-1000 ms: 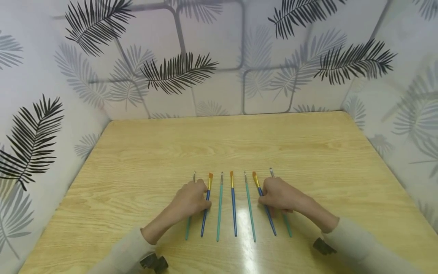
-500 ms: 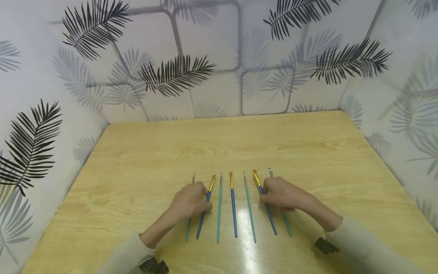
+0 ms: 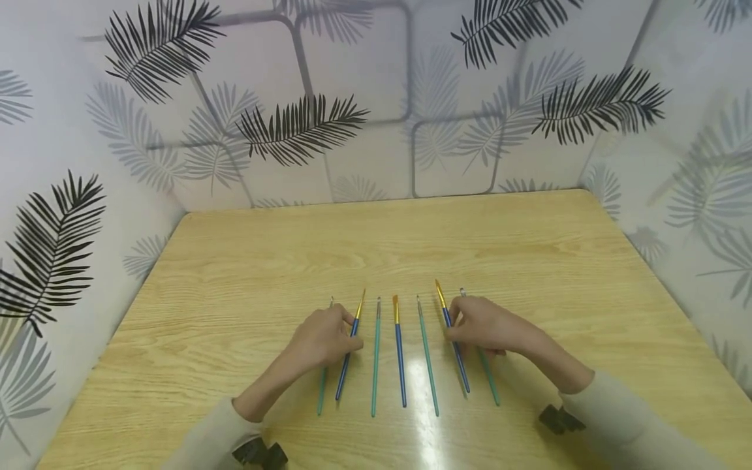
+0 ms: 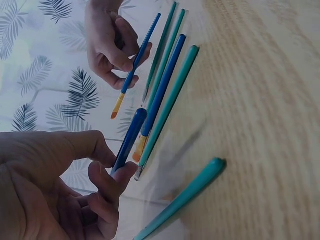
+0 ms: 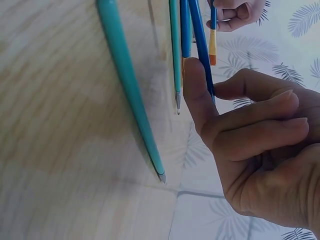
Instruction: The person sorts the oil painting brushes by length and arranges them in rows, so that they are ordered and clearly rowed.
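Observation:
Between thumb and fingertips, my left hand (image 3: 323,336) pinches a blue paintbrush (image 3: 343,378) with a gold ferrule and orange bristles. My right hand (image 3: 490,323) pinches a matching blue paintbrush (image 3: 461,367). Both brushes are raised off the table, bristles pointing away from me; the left wrist view shows space under them. Under the left hand lies a teal paintbrush (image 3: 322,395), partly hidden. Another teal paintbrush (image 3: 490,384) lies partly covered by the right hand; the right wrist view shows its handle (image 5: 127,82) apart from the fingers.
Between the hands lie a teal paintbrush (image 3: 376,365), a blue paintbrush (image 3: 401,359) and another teal paintbrush (image 3: 427,362), roughly side by side. They rest on a wood-grain table (image 3: 247,261). A leaf-patterned wall (image 3: 376,156) borders its back and sides.
Both blue paintbrushes have come up off the table in my hands. Earlier, the left one swung its handle end leftward. The other brushes stay in place.

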{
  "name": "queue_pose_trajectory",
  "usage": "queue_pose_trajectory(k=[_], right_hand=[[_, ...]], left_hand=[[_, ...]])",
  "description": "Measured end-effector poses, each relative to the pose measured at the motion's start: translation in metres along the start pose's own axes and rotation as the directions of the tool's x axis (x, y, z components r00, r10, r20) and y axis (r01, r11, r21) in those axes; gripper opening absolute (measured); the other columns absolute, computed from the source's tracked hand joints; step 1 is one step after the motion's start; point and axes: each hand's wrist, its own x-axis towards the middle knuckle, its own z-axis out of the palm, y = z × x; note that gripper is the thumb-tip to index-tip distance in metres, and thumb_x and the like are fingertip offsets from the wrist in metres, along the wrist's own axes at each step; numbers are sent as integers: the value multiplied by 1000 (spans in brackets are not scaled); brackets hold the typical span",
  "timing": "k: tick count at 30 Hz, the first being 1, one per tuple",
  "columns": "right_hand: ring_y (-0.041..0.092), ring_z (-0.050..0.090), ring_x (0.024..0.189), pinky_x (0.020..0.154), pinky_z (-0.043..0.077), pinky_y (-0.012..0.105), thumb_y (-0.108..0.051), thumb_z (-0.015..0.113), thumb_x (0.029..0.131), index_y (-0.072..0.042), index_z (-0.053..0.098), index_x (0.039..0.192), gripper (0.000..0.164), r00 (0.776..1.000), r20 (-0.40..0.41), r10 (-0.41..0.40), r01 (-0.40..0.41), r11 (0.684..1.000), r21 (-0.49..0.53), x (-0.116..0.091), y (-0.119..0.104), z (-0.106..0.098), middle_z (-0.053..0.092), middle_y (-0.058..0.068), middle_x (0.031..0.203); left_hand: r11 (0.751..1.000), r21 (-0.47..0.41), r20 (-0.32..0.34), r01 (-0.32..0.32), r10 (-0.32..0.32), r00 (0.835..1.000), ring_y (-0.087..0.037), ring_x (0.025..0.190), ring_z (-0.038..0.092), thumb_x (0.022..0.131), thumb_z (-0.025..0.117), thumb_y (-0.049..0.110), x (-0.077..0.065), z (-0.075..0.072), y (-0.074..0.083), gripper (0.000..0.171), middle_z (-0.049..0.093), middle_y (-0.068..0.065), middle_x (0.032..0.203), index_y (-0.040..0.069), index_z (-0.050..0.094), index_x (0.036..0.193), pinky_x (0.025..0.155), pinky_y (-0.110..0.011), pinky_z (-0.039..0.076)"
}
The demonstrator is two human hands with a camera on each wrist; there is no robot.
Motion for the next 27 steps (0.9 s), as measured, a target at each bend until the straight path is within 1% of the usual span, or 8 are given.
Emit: queue_pose_trajectory(k=[2,6,11,14,18,23,27], right_hand=[[5,36,31,32,31,21,-14,57,95,0,54,108,19,1000,3,1,-1,1000,19,1,-2,-2,71,6,65],[6,35,32,33,31,22,-15,57,96,2,52,113,24,1000,2,0,0,998,61,4,-5,-7,72,6,69],[6,37,33,34,32,23,-16,56,97,3,53,115,26,1000,-1,-22,22,996,83,5,-8,-10,72,7,72],[6,36,32,34,33,22,-17,55,99,3,53,117,28,999,-10,-36,36,996,83,7,-10,-11,73,9,73],[5,34,31,34,32,22,-19,56,100,3,54,120,29,999,-29,-43,45,995,85,12,-11,-15,74,10,74],[6,33,32,35,30,22,-20,57,101,4,55,122,32,999,-36,-38,42,994,103,19,-12,-20,74,12,75],[7,33,32,35,31,23,-20,56,101,5,54,124,34,998,-41,-47,51,993,105,25,-13,-24,74,14,76]], left_hand=[[1000,-14,6,0,0,1000,-6,40,33,84,68,15,1,-3,1,40,45,5,48,-6,63,118,38,-18,24],[998,-62,3,-11,11,1000,-7,38,30,85,66,14,6,-10,1,41,44,5,47,-7,62,120,37,-19,22],[992,-124,4,-17,17,1000,-7,39,32,87,64,15,11,-13,0,42,46,4,48,-7,59,122,38,-19,24],[989,-149,-4,-7,6,1000,-8,40,35,88,65,16,12,-13,0,43,50,3,52,-6,58,124,39,-19,26],[985,-171,-19,-13,10,1000,-9,40,39,90,64,17,14,-17,0,45,55,1,57,-7,56,127,40,-19,29],[979,-203,-36,-32,25,999,-9,39,41,90,62,18,22,-24,1,46,54,1,55,-6,55,129,39,-19,29],[969,-244,-38,-38,29,999,-9,39,41,91,61,18,27,-29,2,45,52,1,55,-5,54,129,40,-19,28]])
